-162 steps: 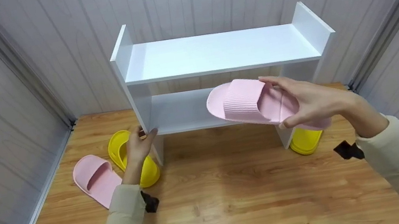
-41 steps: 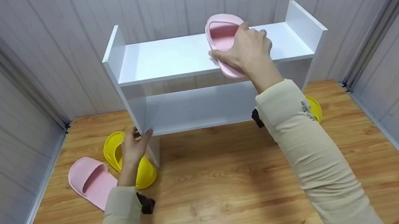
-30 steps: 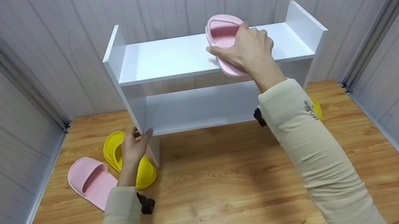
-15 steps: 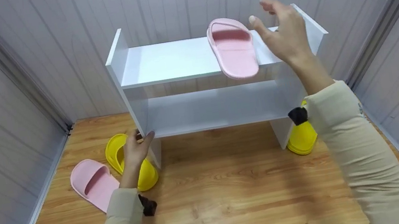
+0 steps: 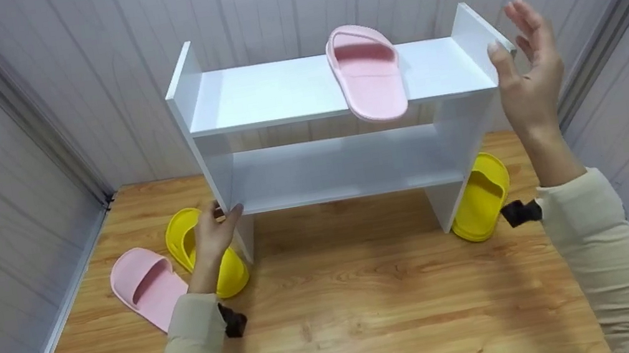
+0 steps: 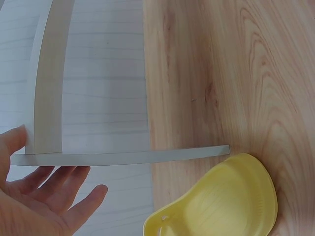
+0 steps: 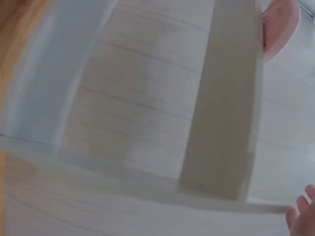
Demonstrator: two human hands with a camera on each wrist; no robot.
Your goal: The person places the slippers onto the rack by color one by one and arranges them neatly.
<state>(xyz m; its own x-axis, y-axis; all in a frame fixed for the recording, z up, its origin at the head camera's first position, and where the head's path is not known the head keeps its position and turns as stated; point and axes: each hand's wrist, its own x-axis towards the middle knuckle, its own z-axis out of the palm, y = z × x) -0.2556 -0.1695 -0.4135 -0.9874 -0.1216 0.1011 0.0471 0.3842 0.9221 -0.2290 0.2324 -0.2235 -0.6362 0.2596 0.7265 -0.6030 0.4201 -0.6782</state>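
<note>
A white two-tier shelf rack [image 5: 276, 91] stands against the back wall. My left hand [image 5: 213, 233] grips the front edge of its left side panel near the lower board; in the left wrist view the thumb is on one side and the fingers [image 6: 59, 189] on the other. A pink slipper [image 5: 380, 90] lies on the top board, its heel end jutting past the front edge. Beside the upper right panel is my right hand [image 5: 532, 75], fingers raised and apart, holding nothing. Its thumb is close to the panel; whether they touch I cannot tell.
On the floor left of the rack lie another pink slipper [image 5: 144, 276] and a yellow slipper [image 5: 232, 271], the latter partly behind my left arm. A second yellow slipper [image 5: 480, 204] lies against the rack's right panel. Walls enclose the left, back and right.
My right hand carried the pink slipper up onto the top board, let go of it and moved right, past the right panel. The left hand has kept its grip on the left panel.
</note>
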